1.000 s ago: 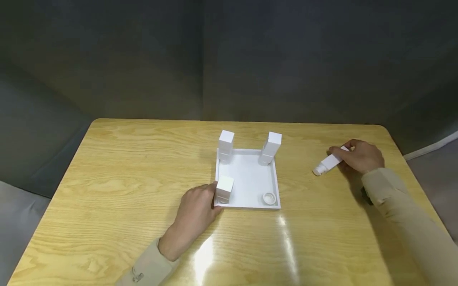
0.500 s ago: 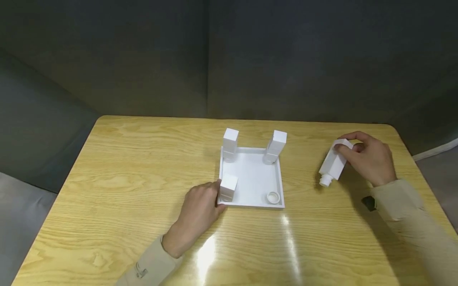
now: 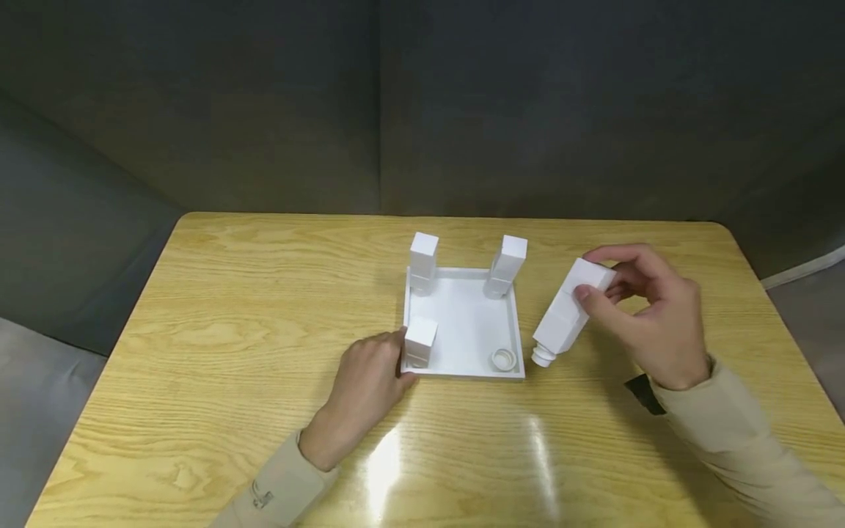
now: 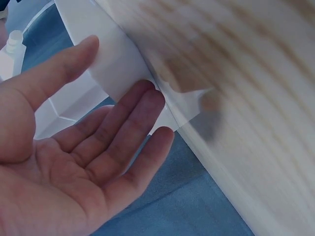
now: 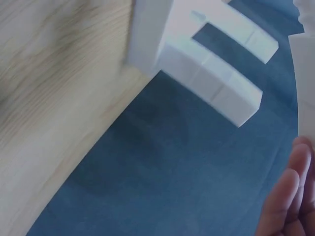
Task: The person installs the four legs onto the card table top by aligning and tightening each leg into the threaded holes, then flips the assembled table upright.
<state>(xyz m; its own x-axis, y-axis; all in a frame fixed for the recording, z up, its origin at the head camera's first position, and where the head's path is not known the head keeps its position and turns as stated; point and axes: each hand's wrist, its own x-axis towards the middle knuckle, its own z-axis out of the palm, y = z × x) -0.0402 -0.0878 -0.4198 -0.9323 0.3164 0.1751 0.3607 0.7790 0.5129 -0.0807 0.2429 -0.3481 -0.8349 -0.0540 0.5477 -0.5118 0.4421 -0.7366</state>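
Note:
My right hand (image 3: 650, 312) holds a white square-sided bottle (image 3: 564, 315) near its base, between thumb and fingers. The bottle slants above the table, its uncapped neck pointing down and left, close to the right side of a square white tray (image 3: 465, 315). My left hand (image 3: 367, 378) grips the tray's near left corner, thumb at the front wall and fingers by the left wall. In the left wrist view its fingers (image 4: 123, 115) are slightly bent against the white wall. A round white cap-like ring (image 3: 504, 359) sits in the tray's near right corner.
White square-sided blocks stand in the other tray corners: far left (image 3: 423, 262), far right (image 3: 507, 265) and near left (image 3: 420, 341). The wooden table (image 3: 251, 308) extends around the tray. A dark curtain (image 3: 277, 110) hangs behind.
My right hand has lifted the bottle from the table's right side, tilted it neck-down and carried it left toward the tray. My left hand stays at the tray's corner.

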